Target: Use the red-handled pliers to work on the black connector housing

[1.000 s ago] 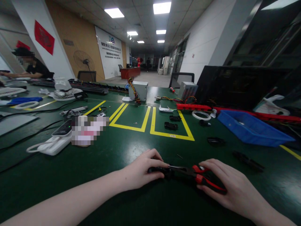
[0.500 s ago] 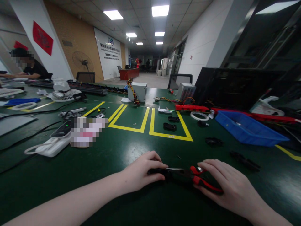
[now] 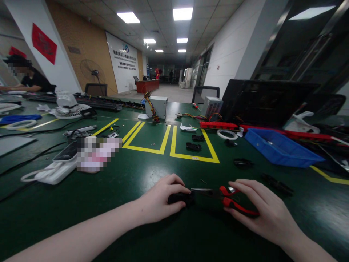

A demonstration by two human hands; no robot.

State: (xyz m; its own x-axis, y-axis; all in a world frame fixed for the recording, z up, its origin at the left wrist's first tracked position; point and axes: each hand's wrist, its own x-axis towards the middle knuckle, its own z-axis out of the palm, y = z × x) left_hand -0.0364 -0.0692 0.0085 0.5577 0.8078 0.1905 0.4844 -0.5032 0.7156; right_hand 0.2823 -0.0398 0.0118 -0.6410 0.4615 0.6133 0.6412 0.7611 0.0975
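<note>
My left hand (image 3: 166,196) is closed around a small black plastic part (image 3: 181,198) just above the green table. Red-handled needle-nose pliers (image 3: 227,198) are gripped in my right hand (image 3: 261,207), with fingers and thumb on the two handles. The jaws of the pliers point left, and their tip lies at the right end of the black part; whether they touch it I cannot tell. A thin metal pin (image 3: 203,181) lies on the table beyond the pliers. Similar black parts lie farther off, one (image 3: 243,163) being beyond my right hand.
A blue tray (image 3: 283,149) stands at the right. Yellow tape outlines (image 3: 196,158) mark the table ahead, with black parts inside one. A white power strip (image 3: 56,174) with cables lies left. Farther back are a metal power supply box (image 3: 159,107) and a seated person (image 3: 29,78).
The jaws of the pliers have shifted slightly up and left relative to the black part. The whole view has moved a little, so the table things appear farther left.
</note>
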